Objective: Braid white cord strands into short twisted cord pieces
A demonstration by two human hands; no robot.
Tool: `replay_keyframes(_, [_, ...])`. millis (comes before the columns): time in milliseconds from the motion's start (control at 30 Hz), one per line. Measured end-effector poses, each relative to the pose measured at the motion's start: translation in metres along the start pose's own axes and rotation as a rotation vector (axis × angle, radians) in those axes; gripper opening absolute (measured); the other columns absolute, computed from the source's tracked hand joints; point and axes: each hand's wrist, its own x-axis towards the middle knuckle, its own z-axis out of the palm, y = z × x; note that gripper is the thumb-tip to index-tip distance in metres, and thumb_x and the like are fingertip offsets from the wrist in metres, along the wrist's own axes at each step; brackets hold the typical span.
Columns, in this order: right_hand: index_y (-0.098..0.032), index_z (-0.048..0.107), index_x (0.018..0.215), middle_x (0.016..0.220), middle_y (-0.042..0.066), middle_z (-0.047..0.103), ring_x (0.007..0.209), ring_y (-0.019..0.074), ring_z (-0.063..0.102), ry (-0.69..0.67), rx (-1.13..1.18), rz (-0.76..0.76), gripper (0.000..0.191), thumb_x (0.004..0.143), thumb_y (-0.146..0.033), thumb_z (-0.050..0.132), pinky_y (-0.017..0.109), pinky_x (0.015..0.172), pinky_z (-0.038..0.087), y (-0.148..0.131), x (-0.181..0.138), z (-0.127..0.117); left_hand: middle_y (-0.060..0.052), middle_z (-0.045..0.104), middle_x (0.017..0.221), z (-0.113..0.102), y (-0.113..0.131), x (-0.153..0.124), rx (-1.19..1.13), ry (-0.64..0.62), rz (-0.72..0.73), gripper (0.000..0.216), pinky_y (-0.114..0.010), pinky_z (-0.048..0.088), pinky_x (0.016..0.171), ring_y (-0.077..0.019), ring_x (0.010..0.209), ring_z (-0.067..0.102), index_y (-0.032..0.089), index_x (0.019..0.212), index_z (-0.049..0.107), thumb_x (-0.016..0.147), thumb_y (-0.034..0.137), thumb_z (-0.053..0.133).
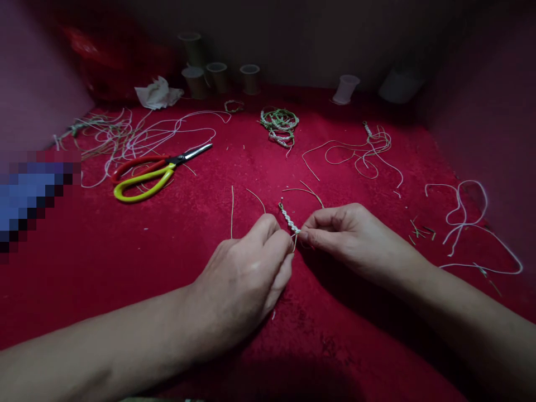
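A short braided cord (288, 217), white and green, sits between my two hands over a red cloth (259, 167). My left hand (247, 273) is closed in a pinch on its near end and on thin loose strands. My right hand (347, 234) pinches the same end from the right. Several thin cord ends (232, 209) fan out beyond the braid toward the far side.
Scissors (154, 170) with red and yellow handles lie at the left, amid loose white cords (125, 137). Finished braided loops (280, 124) lie at the centre back. More cords (364, 151) and a white loop (464, 218) lie at the right. Spools (218, 75) and a cup (347, 88) stand at the back.
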Motion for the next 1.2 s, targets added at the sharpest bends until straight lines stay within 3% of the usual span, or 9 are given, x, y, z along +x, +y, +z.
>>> replay_keyframes(233, [-0.015,0.064,0.067,0.055,-0.003,0.048,0.051,0.0082,0.038,0.005,-0.018,-0.010,0.017,0.074,-0.022,0.050,0.021,0.047,0.030,-0.0005,-0.0003,-0.0008,-0.002,0.048,0.084,-0.0062,-0.0009,0.0019,-0.120,0.009,-0.059,0.010,-0.025,0.043,0.061,-0.0095,0.065,0.047,0.017,0.082,0.049,0.087,0.018,0.041])
replay_keyframes(367, [-0.015,0.063,0.066,0.055,-0.003,0.049,0.051,0.0075,0.038,0.009,0.001,-0.002,0.017,0.075,-0.022,0.051,0.020,0.046,0.030,-0.0004,-0.0002,-0.0001,-0.003,0.047,0.086,-0.0057,-0.0013,0.0019,0.038,-0.087,-0.090,0.014,-0.027,0.043,0.059,-0.0117,0.065,0.049,0.017,0.088,0.051,0.089,0.025,0.040])
replay_keyframes(533, [-0.014,0.063,0.067,0.055,-0.003,0.048,0.050,0.0073,0.036,0.014,-0.017,0.007,0.019,0.077,-0.025,0.052,0.021,0.045,0.029,-0.0008,-0.0008,0.0009,-0.003,0.045,0.081,-0.0014,-0.0013,0.0013,0.223,-0.149,-0.081,0.018,-0.025,0.037,0.049,-0.0119,0.059,0.045,0.016,0.082,0.051,0.089,0.019,0.034])
replay_keyframes(733, [-0.014,0.064,0.067,0.056,-0.002,0.049,0.052,0.0085,0.038,0.030,-0.069,-0.026,0.021,0.078,-0.027,0.052,0.023,0.048,0.031,-0.0007,-0.0010,0.0007,-0.002,0.047,0.080,0.0029,0.0002,0.0011,0.024,-0.065,-0.019,0.014,-0.023,0.040,0.054,-0.0099,0.059,0.046,0.016,0.082,0.048,0.088,0.016,0.035])
replay_keyframes(933, [-0.015,0.064,0.067,0.056,-0.002,0.051,0.052,0.0088,0.041,0.056,-0.108,-0.052,0.020,0.078,-0.026,0.051,0.022,0.050,0.032,0.0003,-0.0011,0.0030,0.005,0.047,0.063,0.0001,0.0019,0.0011,-0.170,-0.001,-0.059,0.011,-0.018,0.034,0.049,-0.0053,0.049,0.040,0.017,0.076,0.045,0.086,0.013,0.042])
replay_keyframes(1067, [-0.015,0.064,0.068,0.058,-0.002,0.054,0.055,0.0092,0.044,0.063,-0.097,-0.050,0.019,0.077,-0.024,0.051,0.022,0.051,0.033,0.0000,-0.0009,0.0041,0.008,0.048,0.058,-0.0045,0.0019,0.0037,-0.264,-0.056,-0.130,0.007,-0.016,0.032,0.048,-0.0048,0.048,0.042,0.019,0.083,0.046,0.082,0.012,0.045])
replay_keyframes(1200, [-0.015,0.063,0.067,0.056,-0.003,0.051,0.054,0.0089,0.042,0.069,-0.121,-0.058,0.019,0.078,-0.023,0.050,0.022,0.050,0.032,-0.0005,-0.0021,0.0041,0.006,0.051,0.060,-0.0058,-0.0006,0.0042,-0.108,-0.135,-0.193,0.007,-0.020,0.032,0.047,-0.0082,0.048,0.046,0.019,0.090,0.046,0.084,0.022,0.046])
